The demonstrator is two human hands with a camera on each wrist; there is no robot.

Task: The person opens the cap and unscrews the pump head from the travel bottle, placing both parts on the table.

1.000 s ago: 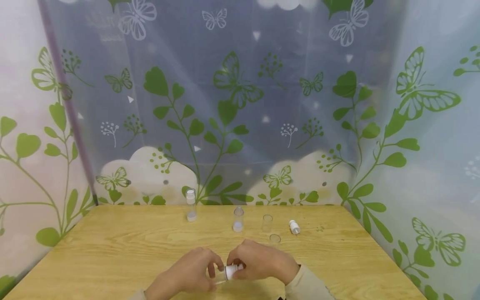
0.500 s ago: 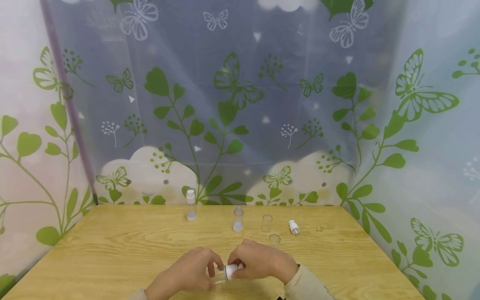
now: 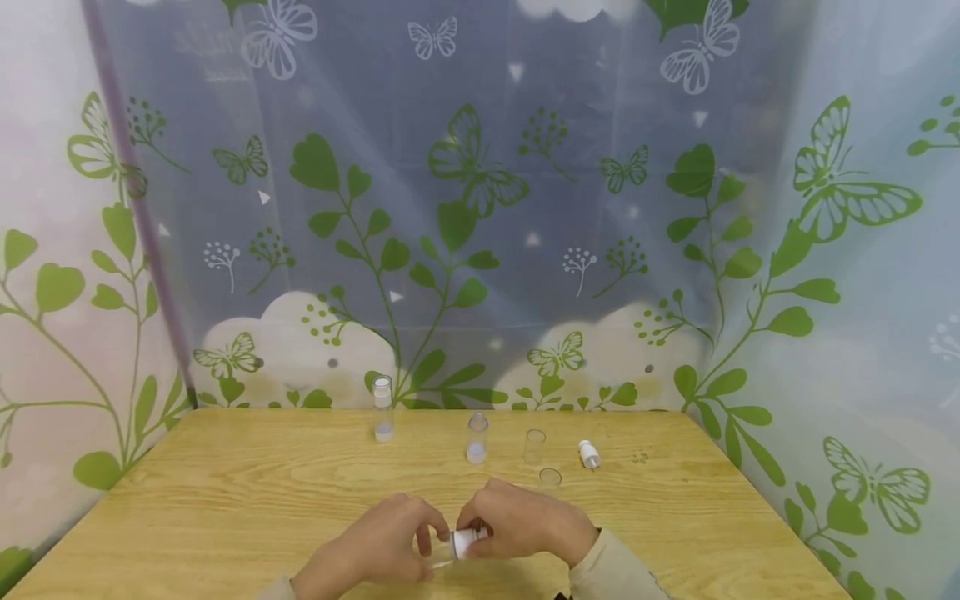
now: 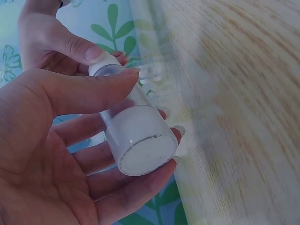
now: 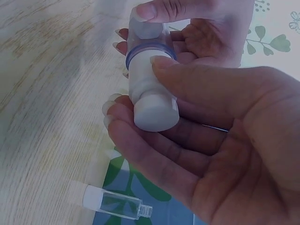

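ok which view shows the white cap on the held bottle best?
Right wrist: the white cap fills the frame, gripped by the right hand. Left wrist shows only its edge beyond the bottle. Head view: a small white patch.

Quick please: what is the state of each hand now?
Left hand: grips the clear bottle body.
Right hand: grips its white cap.

Desk [image 3: 225, 500]: pale yellow wood, brown grain streaks.
Held bottle [image 4: 138, 140]: clear body, white base, white cap [image 5: 152, 110].
Bottle near the desk's far edge, left [image 3: 383, 408]: clear, white cap, white base.
Middle bottle [image 3: 477, 439]: clear, white base.
Small pump head toward the far right corner [image 3: 589, 454]: white.
Curtain [image 3: 480, 208]: translucent bluish-white, printed with green leaves, green and white butterflies, white clouds.
Sleeve [image 3: 615, 571]: beige.
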